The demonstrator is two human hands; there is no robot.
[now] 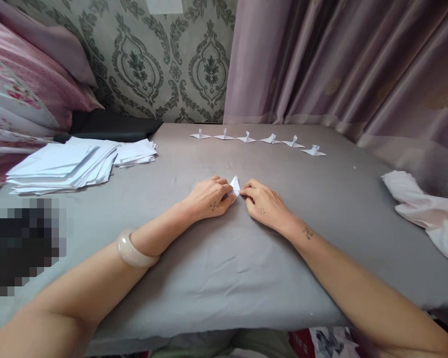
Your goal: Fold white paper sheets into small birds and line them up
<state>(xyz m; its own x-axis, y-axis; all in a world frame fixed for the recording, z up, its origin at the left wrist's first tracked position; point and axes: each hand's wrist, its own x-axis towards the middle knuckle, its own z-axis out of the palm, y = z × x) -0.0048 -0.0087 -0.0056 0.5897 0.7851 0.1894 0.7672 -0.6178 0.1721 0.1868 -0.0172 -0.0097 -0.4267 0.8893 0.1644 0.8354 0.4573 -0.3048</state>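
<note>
A small piece of folded white paper [235, 183] lies on the grey cloth between my hands, its pointed end facing away from me. My left hand [211, 196] grips its left side, fingers curled and thumb along the near part. On the other side, my right hand [264, 203] pinches the right edge between thumb and forefinger. My fingers cover part of the paper's lower half. Farther back stands a row of several folded paper birds [247, 137], wings spread, heads raised.
A large stack of white paper sheets [59, 164] sits at the left, with a smaller stack [136, 151] beside it. Behind them is a black flat item [114, 124]. Crumpled pale cloth [429, 209] lies at the right edge. Purple curtains [321, 59] hang behind the grey-covered table [216, 278].
</note>
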